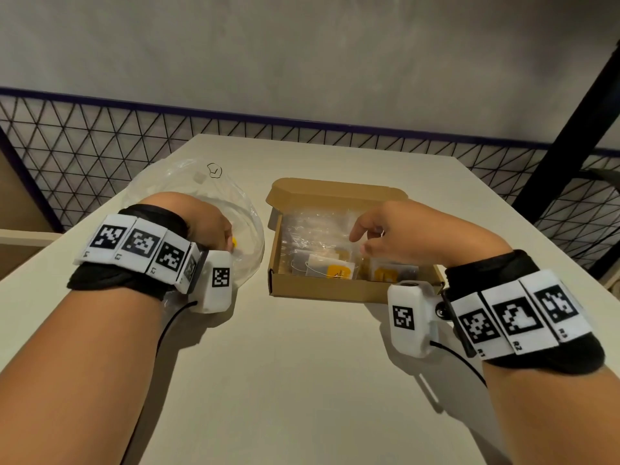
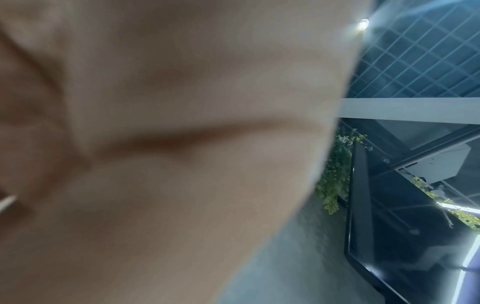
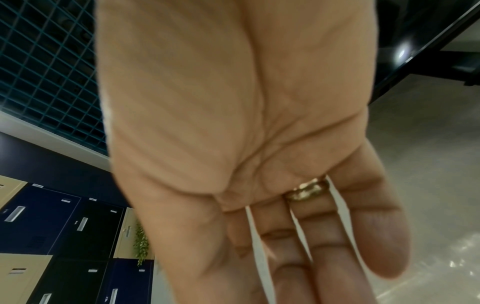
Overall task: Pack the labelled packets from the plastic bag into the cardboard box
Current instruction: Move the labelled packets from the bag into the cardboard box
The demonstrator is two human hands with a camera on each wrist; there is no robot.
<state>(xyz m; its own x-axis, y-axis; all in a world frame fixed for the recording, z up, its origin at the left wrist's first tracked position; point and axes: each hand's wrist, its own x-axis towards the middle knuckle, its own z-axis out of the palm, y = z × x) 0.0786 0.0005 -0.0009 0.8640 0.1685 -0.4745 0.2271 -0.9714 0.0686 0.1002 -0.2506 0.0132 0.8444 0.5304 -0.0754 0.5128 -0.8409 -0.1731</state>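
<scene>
A clear plastic bag [image 1: 188, 182] lies on the table at the left. My left hand [image 1: 214, 229] reaches into it, fingers curled down and mostly hidden, with the yellow label of a packet [image 1: 234, 243] showing at the fingertips. The left wrist view is filled with my blurred, creased palm [image 2: 155, 144]. To the right stands the open cardboard box [image 1: 322, 290], holding several clear packets with yellow labels [image 1: 335, 271]. My right hand [image 1: 372, 239] hovers over the box with loose fingers and holds nothing. The right wrist view shows its palm [image 3: 233, 123] flat, fingers straight.
The beige table [image 1: 302, 380] ends just behind the bag and box. A black wire mesh fence [image 1: 84, 146] runs behind it. A black post [image 1: 570, 129] rises at the right. The box lid [image 1: 335, 193] folds back away from me.
</scene>
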